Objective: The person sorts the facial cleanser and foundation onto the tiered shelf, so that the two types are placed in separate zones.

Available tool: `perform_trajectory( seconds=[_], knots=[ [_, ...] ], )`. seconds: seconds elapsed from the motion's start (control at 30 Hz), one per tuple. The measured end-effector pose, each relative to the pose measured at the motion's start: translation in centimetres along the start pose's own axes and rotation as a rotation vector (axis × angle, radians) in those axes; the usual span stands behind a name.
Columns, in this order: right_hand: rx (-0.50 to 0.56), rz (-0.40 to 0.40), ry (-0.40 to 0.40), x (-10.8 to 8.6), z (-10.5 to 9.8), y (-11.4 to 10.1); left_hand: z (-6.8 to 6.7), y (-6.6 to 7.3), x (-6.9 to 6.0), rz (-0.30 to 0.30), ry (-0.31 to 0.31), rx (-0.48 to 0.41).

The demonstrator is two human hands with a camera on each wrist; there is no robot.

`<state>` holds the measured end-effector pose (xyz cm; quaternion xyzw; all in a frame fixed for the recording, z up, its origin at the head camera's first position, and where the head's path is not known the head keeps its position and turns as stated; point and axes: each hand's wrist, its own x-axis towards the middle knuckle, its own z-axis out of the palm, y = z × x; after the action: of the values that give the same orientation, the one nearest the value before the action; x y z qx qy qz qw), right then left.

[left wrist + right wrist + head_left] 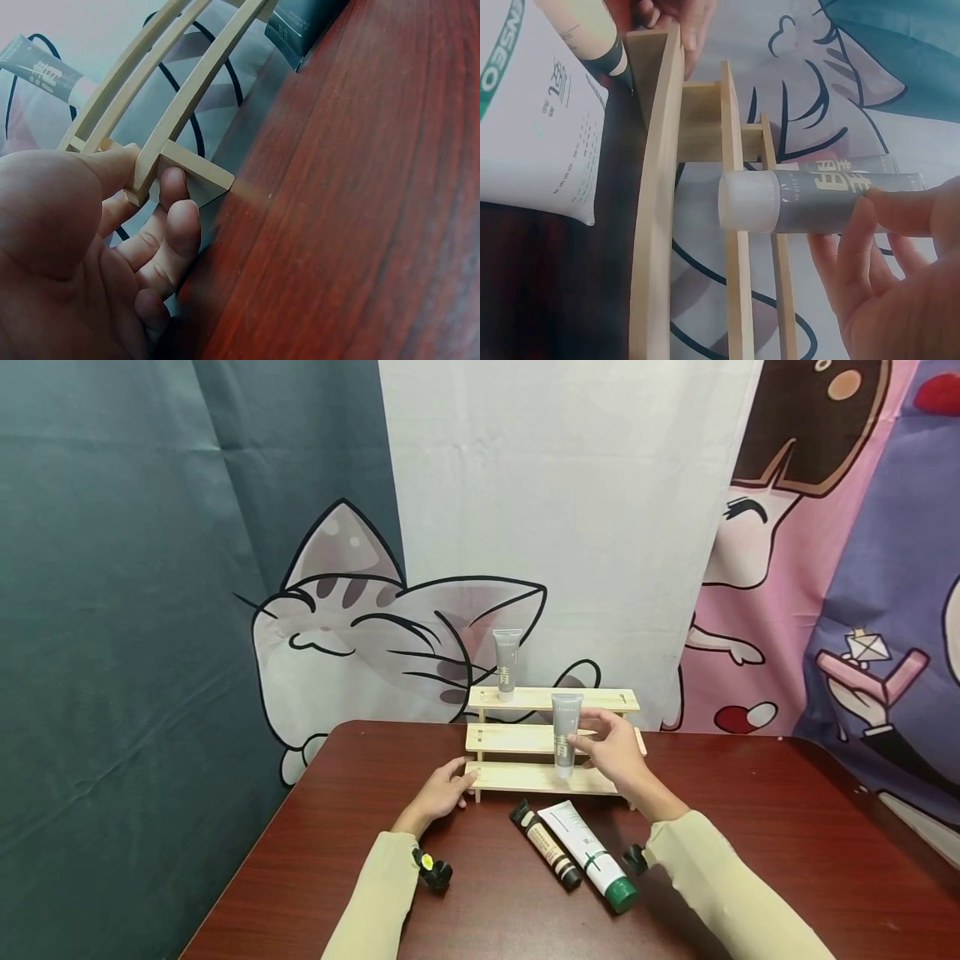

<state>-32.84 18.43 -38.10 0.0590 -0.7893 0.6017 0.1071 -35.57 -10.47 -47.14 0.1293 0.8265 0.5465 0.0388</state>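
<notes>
A three-step wooden rack point(517, 777) stands on the table. My left hand point(441, 793) grips the left end of its lowest shelf, thumb on top and fingertips by the end piece point(196, 166) in the left wrist view. With thumb and fingers my right hand point(617, 752) pinches a grey squeeze tube point(566, 717), white cap point(748, 201) down, at the middle of the rack. In the right wrist view the cap overlaps the middle shelf; I cannot tell whether they touch. A similar grey tube point(507, 656) stands cap down on the top shelf, left of centre.
In front of the rack lie a black-and-cream tube point(551, 847) and a white tube with a green cap point(585, 847), side by side on the dark red table point(300, 877). A printed cloth curtain point(570, 527) hangs right behind the table.
</notes>
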Motion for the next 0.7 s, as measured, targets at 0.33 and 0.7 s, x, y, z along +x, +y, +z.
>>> perform_trajectory(
  seconds=[0.33, 0.7],
  knots=[
    [0.011, -0.056, 0.019, 0.9, 0.5, -0.7, 0.1, -0.2, 0.0, -0.001, 0.005, -0.004],
    [0.014, -0.100, 0.036, 2.3, 0.6, -1.1, 0.0, -0.2, 0.0, -0.005, 0.002, 0.004]
  ],
)
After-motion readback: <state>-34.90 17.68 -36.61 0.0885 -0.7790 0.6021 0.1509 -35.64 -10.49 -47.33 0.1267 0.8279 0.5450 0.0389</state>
